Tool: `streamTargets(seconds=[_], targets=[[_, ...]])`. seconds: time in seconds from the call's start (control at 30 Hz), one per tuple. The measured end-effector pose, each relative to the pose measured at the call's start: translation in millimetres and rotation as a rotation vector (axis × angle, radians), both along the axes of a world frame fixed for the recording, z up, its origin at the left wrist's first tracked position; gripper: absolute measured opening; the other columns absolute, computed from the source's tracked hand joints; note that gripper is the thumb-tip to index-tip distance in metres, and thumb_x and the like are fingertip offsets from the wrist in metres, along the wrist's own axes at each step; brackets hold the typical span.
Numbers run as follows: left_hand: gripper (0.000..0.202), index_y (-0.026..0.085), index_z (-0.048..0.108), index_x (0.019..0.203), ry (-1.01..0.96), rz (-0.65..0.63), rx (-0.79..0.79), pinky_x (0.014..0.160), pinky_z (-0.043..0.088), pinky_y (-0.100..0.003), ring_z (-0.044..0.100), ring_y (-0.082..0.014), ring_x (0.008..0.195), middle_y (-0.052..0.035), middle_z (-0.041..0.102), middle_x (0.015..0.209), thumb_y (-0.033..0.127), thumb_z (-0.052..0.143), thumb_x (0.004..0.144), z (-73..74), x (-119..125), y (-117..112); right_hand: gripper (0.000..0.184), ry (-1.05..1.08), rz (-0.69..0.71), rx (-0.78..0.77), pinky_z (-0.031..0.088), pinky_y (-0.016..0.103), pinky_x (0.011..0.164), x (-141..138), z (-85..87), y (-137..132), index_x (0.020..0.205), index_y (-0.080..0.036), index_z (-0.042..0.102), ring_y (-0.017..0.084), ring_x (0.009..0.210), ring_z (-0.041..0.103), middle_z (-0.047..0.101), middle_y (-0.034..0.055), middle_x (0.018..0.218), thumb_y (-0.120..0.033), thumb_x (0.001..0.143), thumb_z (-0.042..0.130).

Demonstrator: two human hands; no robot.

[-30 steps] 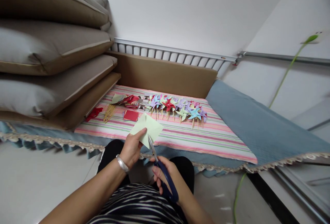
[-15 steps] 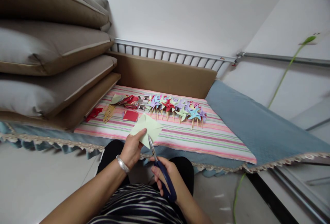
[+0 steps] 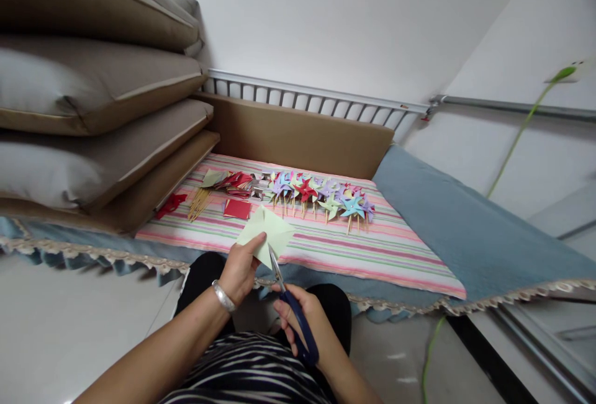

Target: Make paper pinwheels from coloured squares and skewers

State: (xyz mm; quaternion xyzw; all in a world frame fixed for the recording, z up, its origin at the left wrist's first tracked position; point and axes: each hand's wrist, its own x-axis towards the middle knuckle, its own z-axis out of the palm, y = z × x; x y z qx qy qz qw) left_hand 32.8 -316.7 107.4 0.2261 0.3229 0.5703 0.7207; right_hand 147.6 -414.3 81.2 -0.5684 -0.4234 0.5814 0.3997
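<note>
A pale green square of paper (image 3: 275, 230) is pinched in my left hand (image 3: 241, 270), the thumb lying on top of it. My right hand (image 3: 302, 317) is wrapped around the dark blue handles of a pair of scissors (image 3: 300, 320). The silver blades point up and away from me, with their tips at the lower part of the paper near its middle. Slits run inward from the corners of the square. Both hands are above my lap, at the front edge of the striped cloth.
On the striped cloth (image 3: 354, 255) lie many paper pinwheels (image 3: 306, 192) on sticks. To their left are red paper squares (image 3: 237, 208), loose wooden sticks (image 3: 199, 204) and a red scrap pile (image 3: 172, 205). Stacked cushions (image 3: 93, 149) rise at left; a brown board (image 3: 298, 134) stands behind.
The view has shifted very slightly. Both hands, the paper and the scissors keep almost the same position, with the blade tips still at the paper.
</note>
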Motion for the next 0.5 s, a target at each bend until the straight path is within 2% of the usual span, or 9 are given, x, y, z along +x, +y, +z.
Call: streamTargets(seconds=[0.13,0.23,0.3,0.37,0.4,0.5], targets=[[0.029,0.009,0.065,0.091,-0.022,0.004,0.002,0.070,0.052,-0.032,0.066,-0.0228,0.078,-0.0112,0.070,0.089,0.019,0.071,0.064,-3.6,1.3,0.9,0.057,-0.063,0.018,0.014,0.033,0.016,0.029,0.4,-3.0,0.5,0.111,-0.017,0.050,0.005,0.032,0.040,0.048,-0.0077,0.051,-0.052,0.068,0.060],[0.030,0.010,0.065,0.092,-0.015,0.018,-0.031,0.068,0.053,-0.031,0.066,-0.0221,0.077,-0.0116,0.070,0.091,0.018,0.071,0.064,-15.7,-0.7,6.7,0.046,-0.122,0.087,0.056,0.039,0.020,0.037,5.3,-15.1,0.2,0.111,-0.019,0.050,0.009,0.038,0.049,0.052,-0.0057,0.053,-0.042,0.072,0.059],[0.032,0.010,0.065,0.094,0.010,0.024,-0.083,0.063,0.053,-0.030,0.066,-0.0213,0.074,-0.0121,0.070,0.090,0.017,0.072,0.063,-30.8,-5.6,15.9,0.042,-0.114,0.127,0.101,0.045,0.025,0.048,15.0,-31.5,1.5,0.109,-0.021,0.051,0.013,0.051,0.057,0.058,-0.0024,0.058,-0.033,0.070,0.060],[0.030,0.008,0.064,0.092,0.042,0.031,-0.156,0.058,0.052,-0.029,0.065,-0.0209,0.069,-0.0132,0.069,0.087,0.015,0.071,0.064,-50.7,-14.1,30.6,0.046,-0.076,0.091,0.091,0.047,0.028,0.055,30.7,-53.1,4.2,0.103,-0.024,0.055,0.017,0.062,0.061,0.062,0.0006,0.066,-0.026,0.059,0.069],[0.027,0.007,0.064,0.089,0.064,0.049,-0.204,0.055,0.052,-0.030,0.065,-0.0208,0.066,-0.0136,0.069,0.084,0.013,0.071,0.063,-61.4,-19.4,40.1,0.048,-0.052,0.052,0.053,0.046,0.029,0.055,40.2,-64.7,5.7,0.101,-0.025,0.056,0.017,0.061,0.061,0.062,0.0004,0.067,-0.024,0.056,0.071],[0.017,0.005,0.063,0.080,0.132,0.156,-0.283,0.050,0.050,-0.029,0.062,-0.0185,0.056,-0.0114,0.067,0.072,0.005,0.067,0.063,-90.8,-36.2,75.2,0.048,-0.025,-0.014,-0.059,0.042,0.027,0.046,69.8,-99.1,7.5,0.102,-0.021,0.055,0.015,0.048,0.057,0.058,-0.0024,0.058,-0.029,0.057,0.068]])
